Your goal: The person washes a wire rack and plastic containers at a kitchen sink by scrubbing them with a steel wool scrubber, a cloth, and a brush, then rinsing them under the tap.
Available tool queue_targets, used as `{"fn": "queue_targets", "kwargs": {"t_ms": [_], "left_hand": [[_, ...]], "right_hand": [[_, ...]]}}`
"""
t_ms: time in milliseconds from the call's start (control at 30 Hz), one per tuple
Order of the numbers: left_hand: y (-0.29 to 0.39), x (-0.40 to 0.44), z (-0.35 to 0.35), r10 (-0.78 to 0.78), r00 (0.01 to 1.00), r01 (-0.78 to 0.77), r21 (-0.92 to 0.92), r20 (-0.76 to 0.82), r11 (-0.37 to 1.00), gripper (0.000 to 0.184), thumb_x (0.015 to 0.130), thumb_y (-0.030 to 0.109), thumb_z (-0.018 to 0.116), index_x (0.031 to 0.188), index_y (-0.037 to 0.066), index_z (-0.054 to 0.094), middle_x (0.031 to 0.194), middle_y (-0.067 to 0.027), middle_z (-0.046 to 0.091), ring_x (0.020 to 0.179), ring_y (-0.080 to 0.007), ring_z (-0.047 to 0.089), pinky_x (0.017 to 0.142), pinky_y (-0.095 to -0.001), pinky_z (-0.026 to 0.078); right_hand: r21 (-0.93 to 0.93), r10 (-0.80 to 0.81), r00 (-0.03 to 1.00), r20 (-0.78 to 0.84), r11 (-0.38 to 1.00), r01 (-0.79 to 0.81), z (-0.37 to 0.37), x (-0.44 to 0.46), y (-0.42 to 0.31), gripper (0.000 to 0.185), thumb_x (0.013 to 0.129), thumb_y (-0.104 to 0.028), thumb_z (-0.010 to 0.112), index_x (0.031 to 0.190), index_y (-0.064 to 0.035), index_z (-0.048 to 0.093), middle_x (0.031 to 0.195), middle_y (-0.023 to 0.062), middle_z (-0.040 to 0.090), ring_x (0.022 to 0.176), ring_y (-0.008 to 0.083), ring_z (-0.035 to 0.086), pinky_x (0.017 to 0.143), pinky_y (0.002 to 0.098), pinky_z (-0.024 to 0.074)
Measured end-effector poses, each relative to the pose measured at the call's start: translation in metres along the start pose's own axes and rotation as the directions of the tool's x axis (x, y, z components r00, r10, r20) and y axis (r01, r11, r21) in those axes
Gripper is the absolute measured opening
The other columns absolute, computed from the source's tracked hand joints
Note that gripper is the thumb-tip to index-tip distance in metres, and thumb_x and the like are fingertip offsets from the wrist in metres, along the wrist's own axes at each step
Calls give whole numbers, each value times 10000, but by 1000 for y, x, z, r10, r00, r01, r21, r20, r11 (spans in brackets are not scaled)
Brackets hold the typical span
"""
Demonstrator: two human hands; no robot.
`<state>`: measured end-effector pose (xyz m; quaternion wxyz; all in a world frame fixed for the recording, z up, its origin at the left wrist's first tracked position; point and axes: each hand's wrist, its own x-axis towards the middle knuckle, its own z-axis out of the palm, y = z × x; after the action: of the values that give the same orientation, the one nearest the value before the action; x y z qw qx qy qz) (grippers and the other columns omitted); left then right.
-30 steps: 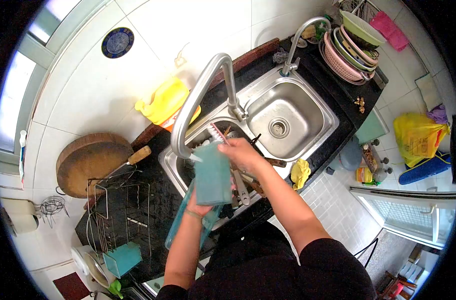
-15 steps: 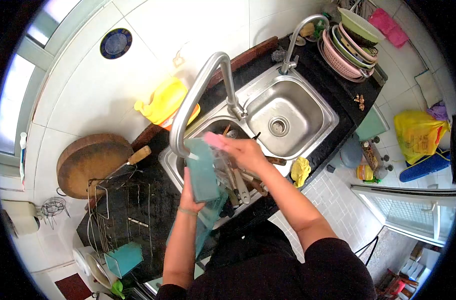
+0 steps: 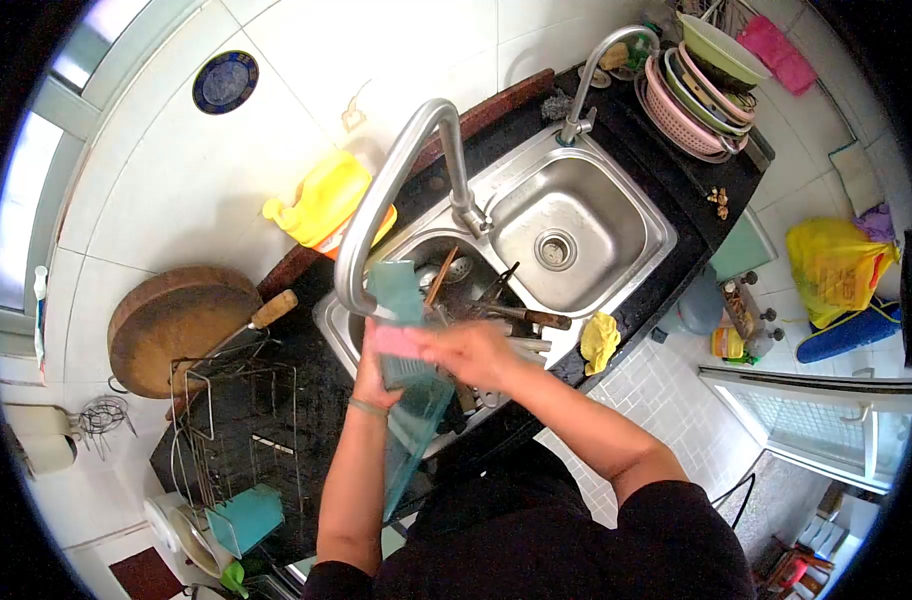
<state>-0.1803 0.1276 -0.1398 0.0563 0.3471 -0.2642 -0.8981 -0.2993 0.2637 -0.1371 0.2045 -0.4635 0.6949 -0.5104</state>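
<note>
My left hand [image 3: 376,380] grips a translucent teal plastic container [image 3: 396,288] from its left side, under the large curved faucet [image 3: 431,125]. Pressed against the container is a pink brush [image 3: 398,343], which my right hand [image 3: 471,355] holds with its fingers wrapped round it. A second, longer teal panel [image 3: 416,440] slants below the container, toward my body. Utensils, among them a slotted ladle [image 3: 460,269] and a brown-handled tool [image 3: 536,317], lie in the left basin beneath and beside my hands.
The right basin [image 3: 576,225] has a drain at its centre. A yellow jug [image 3: 326,200] stands behind the sink. To the left are a round chopping board [image 3: 176,330] and a wire rack [image 3: 236,420]. A yellow cloth [image 3: 600,343] lies by the sink's front edge; stacked baskets [image 3: 676,110] stand back right.
My right hand and the pink brush have moved left and down across the container. The container has tilted, and the brush bristles seen earlier no longer show.
</note>
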Motion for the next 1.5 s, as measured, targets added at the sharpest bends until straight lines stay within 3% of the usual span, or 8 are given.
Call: {"fn": "queue_targets", "kwargs": {"t_ms": [300,533,633,700,833,1033,1100,1500], "left_hand": [[-23,8,-11,-98,994,94,-74,-56,993,632,893,637,360,1199,104,511,852,-142,637,682,-259,641,588,-381,555],[-10,1,-7,-106,994,107,-31,27,994,551,913,578,408,1167,108,540,1036,-62,617,891,-213,617,763,-350,535],[-17,2,-10,-112,994,112,7,-5,994,553,901,595,417,1121,108,561,1004,-56,626,841,-209,626,705,-356,541],[-17,4,-13,-133,990,138,-234,38,962,572,917,571,386,1169,82,542,874,-144,633,729,-272,638,617,-413,551],[-15,12,-17,-108,994,106,-258,4,960,586,900,579,417,1142,66,564,951,-129,631,779,-265,624,656,-416,539],[-6,14,-18,-7,984,-27,-184,-179,983,438,907,527,456,1058,138,590,972,-51,639,869,-220,613,747,-418,519],[-1,20,-41,24,999,-9,-282,47,959,409,909,497,469,1048,135,598,971,-37,645,878,-216,614,758,-411,515],[-10,29,-32,-140,990,109,-559,-12,822,312,921,347,419,1070,126,582,1022,-106,612,972,-243,575,761,-449,491]], "right_hand": [[8,160,980,-115,987,-160,-21,44,25,278,852,-394,587,1119,-339,643,982,62,671,806,265,667,719,360,533],[43,105,990,-95,994,-101,-5,9,23,267,854,-414,590,1110,-354,643,888,99,675,799,286,663,702,379,524],[-119,361,927,-102,921,-371,-40,49,27,267,877,-303,599,1116,-201,660,1039,70,669,900,194,672,771,297,514],[-104,353,916,-190,921,-377,-47,49,25,286,878,-292,603,1146,-202,643,1054,89,664,922,214,667,776,298,512],[174,291,956,-37,944,-281,-20,21,-5,324,871,-260,625,1188,-201,615,1050,97,668,931,208,666,814,285,494],[46,124,987,100,991,-129,-23,-27,-4,316,858,-364,607,1165,-293,623,947,82,679,781,269,668,682,359,517],[61,103,994,44,992,-106,-26,-33,11,320,856,-335,619,1171,-281,622,958,100,677,782,258,671,682,344,517],[-107,-57,940,-336,994,22,-25,-18,27,345,826,-244,648,1169,-209,634,889,106,684,713,269,663,603,357,532]]}}
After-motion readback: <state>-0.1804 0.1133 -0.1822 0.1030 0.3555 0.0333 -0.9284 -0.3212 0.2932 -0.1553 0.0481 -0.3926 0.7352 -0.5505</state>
